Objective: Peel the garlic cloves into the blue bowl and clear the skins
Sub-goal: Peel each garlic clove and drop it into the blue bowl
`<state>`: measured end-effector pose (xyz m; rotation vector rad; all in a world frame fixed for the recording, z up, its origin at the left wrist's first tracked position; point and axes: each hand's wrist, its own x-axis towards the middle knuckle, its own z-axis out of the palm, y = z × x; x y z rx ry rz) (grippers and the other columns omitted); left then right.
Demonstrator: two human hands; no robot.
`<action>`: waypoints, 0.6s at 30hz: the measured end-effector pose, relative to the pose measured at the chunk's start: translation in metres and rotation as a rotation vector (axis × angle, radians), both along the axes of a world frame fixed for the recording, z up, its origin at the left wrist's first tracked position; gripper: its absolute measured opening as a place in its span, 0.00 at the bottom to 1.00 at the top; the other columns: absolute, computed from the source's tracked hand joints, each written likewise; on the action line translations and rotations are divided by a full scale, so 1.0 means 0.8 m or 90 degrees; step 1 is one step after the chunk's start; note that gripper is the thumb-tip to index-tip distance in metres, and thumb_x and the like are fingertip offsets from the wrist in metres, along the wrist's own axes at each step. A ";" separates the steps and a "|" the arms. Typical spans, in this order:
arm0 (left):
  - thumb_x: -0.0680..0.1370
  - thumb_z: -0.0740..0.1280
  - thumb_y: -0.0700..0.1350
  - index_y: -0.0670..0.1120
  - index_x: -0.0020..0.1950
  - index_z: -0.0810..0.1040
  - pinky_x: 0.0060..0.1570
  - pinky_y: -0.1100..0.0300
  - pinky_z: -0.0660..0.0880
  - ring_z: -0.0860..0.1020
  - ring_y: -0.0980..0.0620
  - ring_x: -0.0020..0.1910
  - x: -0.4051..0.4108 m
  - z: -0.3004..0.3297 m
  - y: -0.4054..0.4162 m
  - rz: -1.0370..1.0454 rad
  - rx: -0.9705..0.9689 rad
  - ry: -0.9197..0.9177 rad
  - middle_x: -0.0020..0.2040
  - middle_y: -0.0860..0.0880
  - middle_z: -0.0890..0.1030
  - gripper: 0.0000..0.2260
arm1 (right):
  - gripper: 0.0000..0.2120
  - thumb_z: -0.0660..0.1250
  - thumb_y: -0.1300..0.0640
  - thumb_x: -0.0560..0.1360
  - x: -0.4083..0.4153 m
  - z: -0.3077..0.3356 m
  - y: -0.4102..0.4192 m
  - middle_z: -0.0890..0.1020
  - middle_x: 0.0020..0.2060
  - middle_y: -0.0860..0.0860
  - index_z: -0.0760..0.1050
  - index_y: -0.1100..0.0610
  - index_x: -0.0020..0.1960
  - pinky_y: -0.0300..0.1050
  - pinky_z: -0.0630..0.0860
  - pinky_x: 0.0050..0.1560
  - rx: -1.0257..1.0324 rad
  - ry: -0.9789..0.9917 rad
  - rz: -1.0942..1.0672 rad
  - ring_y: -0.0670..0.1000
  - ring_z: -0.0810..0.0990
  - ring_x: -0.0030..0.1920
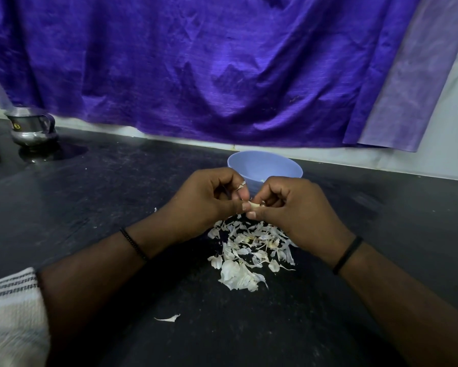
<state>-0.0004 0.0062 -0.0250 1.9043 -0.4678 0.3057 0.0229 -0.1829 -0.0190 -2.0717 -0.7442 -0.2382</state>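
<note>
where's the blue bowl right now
In the head view the blue bowl sits centre on the dark counter, just beyond both hands, below the purple cloth.

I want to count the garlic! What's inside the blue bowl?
Not much shows. The blue bowl sits behind both hands, and only a tiny pale bit, maybe peeled garlic, peeks at its bottom edge. The right hand and left hand cover the rest, so you can't count them.

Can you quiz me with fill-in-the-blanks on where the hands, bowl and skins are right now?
1. Both hands, left and right, pinch one garlic ____.
2. The blue bowl stands ____ the hands, toward the wall.
3. The pile of skins lies on the black ____.

Missing: clove; behind; counter
</note>
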 end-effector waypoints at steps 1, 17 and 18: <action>0.71 0.76 0.36 0.48 0.41 0.80 0.34 0.63 0.73 0.74 0.56 0.33 0.000 0.001 0.001 -0.003 0.022 -0.010 0.37 0.45 0.80 0.09 | 0.08 0.81 0.59 0.66 0.000 0.001 0.000 0.79 0.27 0.41 0.81 0.55 0.38 0.29 0.70 0.32 -0.007 -0.003 0.003 0.39 0.74 0.29; 0.70 0.76 0.35 0.43 0.42 0.80 0.30 0.67 0.73 0.75 0.61 0.31 -0.005 0.010 0.003 -0.029 0.033 -0.043 0.35 0.52 0.79 0.07 | 0.05 0.76 0.61 0.68 -0.001 0.015 -0.008 0.82 0.29 0.50 0.80 0.60 0.41 0.39 0.78 0.32 0.066 0.212 0.165 0.46 0.78 0.30; 0.71 0.75 0.36 0.43 0.42 0.80 0.28 0.66 0.72 0.75 0.59 0.29 -0.006 0.009 0.003 -0.036 0.018 -0.023 0.33 0.52 0.78 0.06 | 0.06 0.76 0.60 0.67 -0.001 0.015 -0.008 0.82 0.29 0.51 0.80 0.60 0.41 0.39 0.78 0.32 0.072 0.220 0.170 0.47 0.78 0.30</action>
